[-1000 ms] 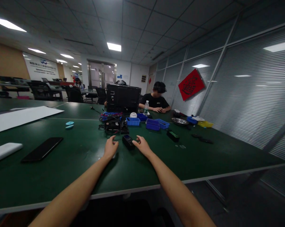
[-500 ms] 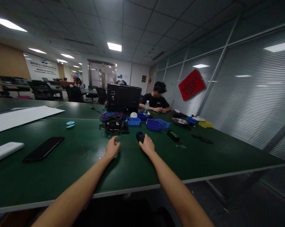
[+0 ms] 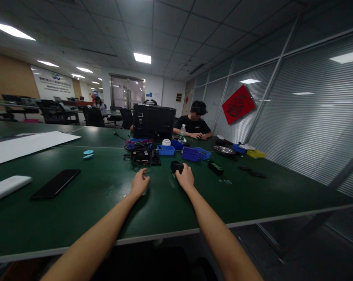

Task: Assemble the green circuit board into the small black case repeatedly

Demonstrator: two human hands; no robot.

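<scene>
My right hand (image 3: 185, 178) is closed around a small black box-like device (image 3: 175, 167), holding it just above the green table (image 3: 106, 195). My left hand (image 3: 140, 183) rests on the table a little to the left, fingers loosely curled, and something small and pale seems to lie under it. Just beyond both hands sits a black component with coiled cables (image 3: 141, 156).
Blue bins (image 3: 190, 153) and a black case (image 3: 153, 121) stand behind. A black phone (image 3: 55, 183), a white slab (image 3: 6, 187) and white paper (image 3: 24, 143) lie left. A metal dish (image 3: 224, 150) and small dark parts lie right. A person (image 3: 195, 124) sits across the table.
My right hand took hold of the small black device, which lay between my hands, and carried it right and slightly away. My left hand has barely moved.
</scene>
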